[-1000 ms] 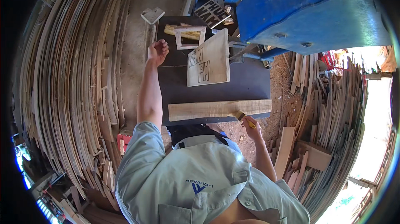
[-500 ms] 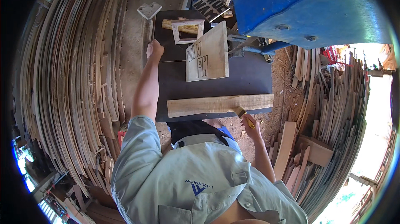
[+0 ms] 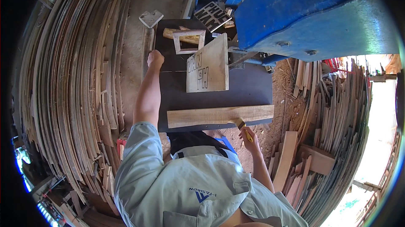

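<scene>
My right hand (image 3: 250, 141) is closed around the yellow handle of a flat paintbrush (image 3: 241, 125). The brush's bristles meet the near edge of a long pale wooden plank (image 3: 202, 116), which lies crosswise along the front of a dark table (image 3: 249, 90). At the table's left edge my left hand (image 3: 155, 59) is closed in a fist-like shape, its fingertips hidden, so what it grips cannot be made out. Beyond the plank stands a pale wooden board (image 3: 217, 64) with outlined lettering, tilted up.
A small wooden frame (image 3: 183, 50) leans on a yellowish wood piece (image 3: 169, 33) at the back. Behind lies a dark lettered sign (image 3: 212, 16). Large blue machinery (image 3: 270, 20) overhangs the far right. Stacked planks (image 3: 76, 79) line the left, and upright lumber (image 3: 337, 113) the right.
The whole scene sits slightly lower in the picture, as the view has shifted. The brush stays at nearly the same spot on the plank, and my left hand keeps its place at the table edge.
</scene>
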A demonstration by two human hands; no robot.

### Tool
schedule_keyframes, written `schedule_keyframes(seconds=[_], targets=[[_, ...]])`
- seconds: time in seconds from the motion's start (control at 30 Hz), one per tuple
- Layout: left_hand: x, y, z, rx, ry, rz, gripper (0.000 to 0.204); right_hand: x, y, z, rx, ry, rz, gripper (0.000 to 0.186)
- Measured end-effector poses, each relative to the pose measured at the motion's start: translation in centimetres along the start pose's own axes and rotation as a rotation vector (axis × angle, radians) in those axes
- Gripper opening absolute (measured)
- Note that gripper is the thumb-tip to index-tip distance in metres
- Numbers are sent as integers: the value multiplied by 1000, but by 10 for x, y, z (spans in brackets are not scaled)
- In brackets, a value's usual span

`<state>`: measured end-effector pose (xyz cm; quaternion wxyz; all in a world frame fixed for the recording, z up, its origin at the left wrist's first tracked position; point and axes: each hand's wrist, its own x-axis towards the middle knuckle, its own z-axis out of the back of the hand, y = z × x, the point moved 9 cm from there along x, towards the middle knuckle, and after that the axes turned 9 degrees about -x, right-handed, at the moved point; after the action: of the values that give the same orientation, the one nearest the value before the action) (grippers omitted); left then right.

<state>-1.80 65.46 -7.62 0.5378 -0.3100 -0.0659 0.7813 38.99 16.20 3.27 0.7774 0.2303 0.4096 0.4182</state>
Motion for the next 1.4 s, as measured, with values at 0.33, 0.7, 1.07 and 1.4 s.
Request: schedule_keyframes(seconds=[0.33, 0.7, 1.07, 1.4], targets=[[-2, -4, -37, 270, 217, -264, 30, 2, -9, -5, -38, 34, -7, 15], [-28, -42, -77, -217, -38, -192, 43, 6, -6, -12, 41, 45, 35, 16], [-48, -82, -69, -93, 51, -129, 31, 0, -1, -10, 32, 31, 27, 14], [-65, -79, -71, -1362, 805, 172, 18, 2, -8, -6, 9, 18, 40, 14]])
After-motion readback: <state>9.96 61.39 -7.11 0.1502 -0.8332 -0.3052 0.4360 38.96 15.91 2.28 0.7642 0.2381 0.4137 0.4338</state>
